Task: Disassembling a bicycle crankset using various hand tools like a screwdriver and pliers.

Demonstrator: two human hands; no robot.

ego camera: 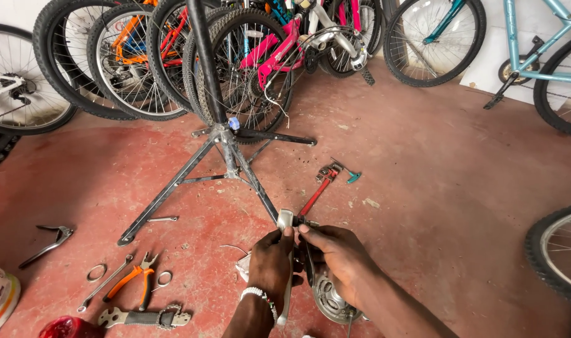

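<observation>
While both hands pinch it, silver lever (285,220) sits between left fingers (288,233) and right fingers (305,230).

**Our two hands, close together**

We hold our hands low in front of us, side by side. Our left hand (271,260) is curled, thumb up at the top, with a bead band on the wrist. Our right hand (336,251) sits just beside it, fingers bent and pinched toward the left thumb. Our fingertips nearly touch. Both forearms come up from below.
</observation>
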